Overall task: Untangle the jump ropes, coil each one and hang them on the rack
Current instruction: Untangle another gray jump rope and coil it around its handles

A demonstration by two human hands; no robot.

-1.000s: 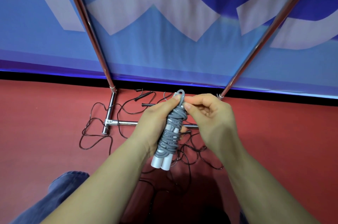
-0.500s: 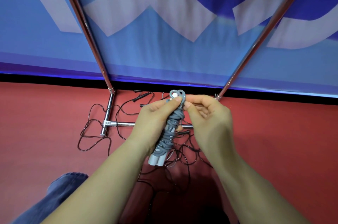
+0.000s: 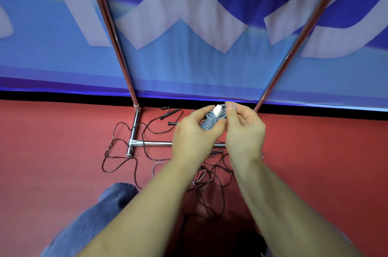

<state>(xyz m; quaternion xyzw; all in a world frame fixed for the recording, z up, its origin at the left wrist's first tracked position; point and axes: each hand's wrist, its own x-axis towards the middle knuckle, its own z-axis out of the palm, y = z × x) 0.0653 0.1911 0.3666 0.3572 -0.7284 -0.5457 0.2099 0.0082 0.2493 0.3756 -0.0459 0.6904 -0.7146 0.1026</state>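
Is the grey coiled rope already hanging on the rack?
No, the grey coiled rope is held in front of the rack, gripped by the left hand and pinched by the right hand.

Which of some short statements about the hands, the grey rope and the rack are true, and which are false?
1. Both hands hold the coiled grey rope. True.
2. The left hand is empty. False: its fingers are curled round the coil.
3. Black ropes lie tangled on the red floor. True.
4. The grey rope hangs on the rack. False: it is in the hands, with the right hand pinching its top.
5. The rack stands before a green wall. False: the banner is blue.
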